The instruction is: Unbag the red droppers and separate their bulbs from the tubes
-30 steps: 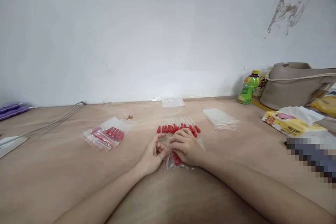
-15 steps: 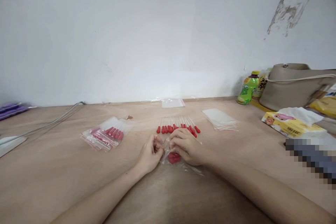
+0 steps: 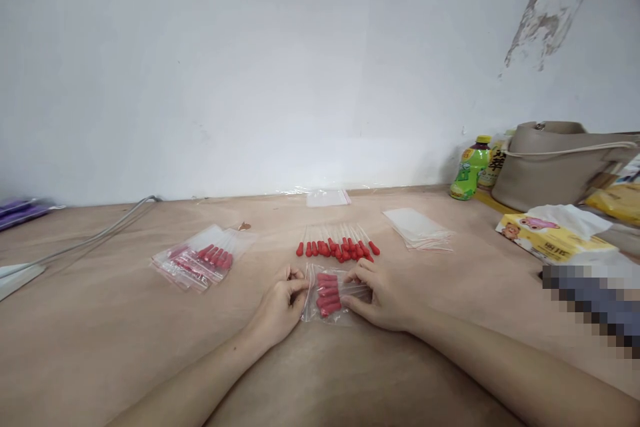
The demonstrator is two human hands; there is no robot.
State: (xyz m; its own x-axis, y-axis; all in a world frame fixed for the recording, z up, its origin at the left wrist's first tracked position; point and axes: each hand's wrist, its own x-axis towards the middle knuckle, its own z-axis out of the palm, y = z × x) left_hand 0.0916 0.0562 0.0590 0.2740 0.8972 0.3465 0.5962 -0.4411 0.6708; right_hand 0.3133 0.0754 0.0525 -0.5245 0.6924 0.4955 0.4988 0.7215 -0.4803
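A clear zip-lock bag (image 3: 311, 310) lies flat before me, holding several droppers (image 3: 329, 293) with red rubber bulbs toward its left, zip end. My left hand (image 3: 281, 300) pinches the zip edge between thumb and fingers. From the right, my right hand (image 3: 383, 297) grips the bag, thumb and fingers curled over the clear dropper tubes, partly hiding them. Just beyond the hands, a row of loose red-bulbed droppers (image 3: 345, 248) lies with tubes pointing to the wall. Left of my left hand, filled zip-lock bags (image 3: 193, 260) of droppers overlap in a pile.
A stack of flat zip-lock bags (image 3: 417, 230) sits right of the loose droppers; another flat bag (image 3: 327, 198) lies by the wall. On the right are a green bottle (image 3: 470, 170), a grey handbag (image 3: 537, 170) and a tissue pack (image 3: 545, 237). A cable (image 3: 105, 237) crosses the left side.
The bag has been flattened out, and its red bulbs now show in a neat column. My right hand has moved right, off the bulbs; my left hand has closed on the zip edge.
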